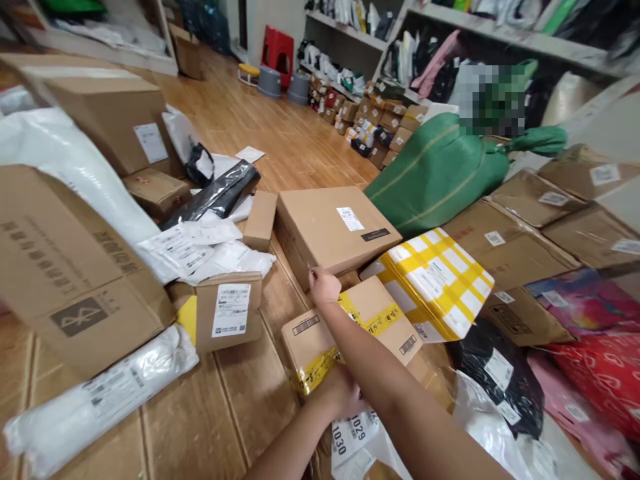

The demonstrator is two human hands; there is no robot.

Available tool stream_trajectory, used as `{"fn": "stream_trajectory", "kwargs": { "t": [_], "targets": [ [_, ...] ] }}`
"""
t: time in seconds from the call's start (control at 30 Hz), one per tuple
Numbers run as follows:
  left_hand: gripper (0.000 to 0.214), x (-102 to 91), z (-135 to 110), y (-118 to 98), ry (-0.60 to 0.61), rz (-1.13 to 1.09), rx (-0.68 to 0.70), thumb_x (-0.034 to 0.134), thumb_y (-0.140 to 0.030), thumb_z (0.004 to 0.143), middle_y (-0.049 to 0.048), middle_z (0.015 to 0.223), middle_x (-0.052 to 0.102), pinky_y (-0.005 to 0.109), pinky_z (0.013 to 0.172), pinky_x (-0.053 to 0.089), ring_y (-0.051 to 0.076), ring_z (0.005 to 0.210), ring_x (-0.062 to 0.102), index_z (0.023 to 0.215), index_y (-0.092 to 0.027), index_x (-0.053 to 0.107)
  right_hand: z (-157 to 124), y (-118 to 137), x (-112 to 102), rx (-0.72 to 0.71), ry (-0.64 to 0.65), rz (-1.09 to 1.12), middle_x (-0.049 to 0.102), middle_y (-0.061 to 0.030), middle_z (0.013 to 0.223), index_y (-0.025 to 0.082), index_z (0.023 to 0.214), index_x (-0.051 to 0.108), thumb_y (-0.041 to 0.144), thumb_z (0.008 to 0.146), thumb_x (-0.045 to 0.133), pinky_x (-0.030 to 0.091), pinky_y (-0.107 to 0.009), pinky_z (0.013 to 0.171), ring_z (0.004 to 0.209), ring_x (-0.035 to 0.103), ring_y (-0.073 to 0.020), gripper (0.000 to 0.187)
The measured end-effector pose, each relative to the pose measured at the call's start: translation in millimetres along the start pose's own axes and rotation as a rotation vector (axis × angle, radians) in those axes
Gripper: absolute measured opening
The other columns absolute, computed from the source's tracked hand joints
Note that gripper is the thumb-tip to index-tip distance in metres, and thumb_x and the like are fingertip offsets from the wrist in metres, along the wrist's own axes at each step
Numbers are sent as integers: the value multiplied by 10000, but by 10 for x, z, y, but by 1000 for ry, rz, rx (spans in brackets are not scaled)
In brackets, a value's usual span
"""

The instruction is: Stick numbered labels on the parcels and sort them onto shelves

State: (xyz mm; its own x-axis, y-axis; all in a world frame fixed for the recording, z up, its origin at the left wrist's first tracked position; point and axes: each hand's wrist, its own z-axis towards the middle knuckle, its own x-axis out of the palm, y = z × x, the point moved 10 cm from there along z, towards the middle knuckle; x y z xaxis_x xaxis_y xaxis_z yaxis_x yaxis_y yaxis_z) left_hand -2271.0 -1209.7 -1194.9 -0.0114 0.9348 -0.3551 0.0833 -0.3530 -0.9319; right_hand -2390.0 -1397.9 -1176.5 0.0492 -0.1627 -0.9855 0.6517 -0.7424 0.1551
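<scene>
And here's the big brown box [327, 223], shut and lying flat at centre, a white label [350, 219] and a black strip [375, 235] on its top face! Closer in, the white number sheet [350, 439], 1029 and 1030 printed bold, slanting, its upper edge hidden.

R hand [326, 287] at near edge of a big box [325, 233]; contact unclear. L hand [343, 390], under R forearm [395, 373], is by no. labels [355, 437]. Taped box [384, 320] btwn, w/ yellow-&-white box [435, 283] to its R & green sack [430, 177] beyond. White pkg [105, 400] on L.
</scene>
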Motion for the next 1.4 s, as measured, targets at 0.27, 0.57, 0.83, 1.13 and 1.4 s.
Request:
{"fn": "stream_trajectory", "kwargs": {
  "t": [0.27, 0.57, 0.83, 1.13, 1.4],
  "targets": [
    [371, -154, -101, 35, 13, 53, 48, 663, -411, 777, 70, 1076, 743, 338, 909, 507, 284, 1088, 629, 1099, -229, 679, -118, -42, 159, -18, -154, 152, 762, -34, 943, 245, 1063, 725, 368, 949, 485, 414, -231, 672, 790, 678, -157, 293],
    [376, -66, -122, 140, 113, 184, 63, 593, -481, 821, 116, 988, 763, 326, 717, 508, 288, 879, 701, 1016, -187, 723, -220, 179, 244, -208, -111, -96, 672, -75, 1122, 269, 1387, 527, 332, 930, 495, 341, -243, 563, 708, 605, -141, 462],
    [295, 3, -89, 224, 27, 169, 142, 631, -508, 813, 32, 769, 766, 275, 567, 387, 206, 705, 693, 808, -240, 753, -261, 237, 417, -363, 132, -270, 679, -97, 959, 197, 1127, 664, 293, 965, 379, 392, -259, 656, 788, 604, -173, 341],
    [352, 43, -50, 256, 25, 161, 124, 593, -542, 829, 24, 689, 745, 276, 522, 313, 175, 615, 648, 761, -232, 745, -58, 214, 445, -165, 327, -147, 741, -61, 950, 335, 1468, 402, 377, 848, 602, 490, -336, 738, 846, 672, -238, 652],
    [387, -157, -119, 227, -68, 132, -30, 528, -542, 878, 53, 804, 761, 283, 616, 398, 221, 759, 675, 902, -237, 765, -1012, -411, -568, -169, 25, 538, 710, -102, 1040, 182, 996, 710, 438, 939, 491, 526, -327, 868, 956, 653, -199, 341]
  ]
}}
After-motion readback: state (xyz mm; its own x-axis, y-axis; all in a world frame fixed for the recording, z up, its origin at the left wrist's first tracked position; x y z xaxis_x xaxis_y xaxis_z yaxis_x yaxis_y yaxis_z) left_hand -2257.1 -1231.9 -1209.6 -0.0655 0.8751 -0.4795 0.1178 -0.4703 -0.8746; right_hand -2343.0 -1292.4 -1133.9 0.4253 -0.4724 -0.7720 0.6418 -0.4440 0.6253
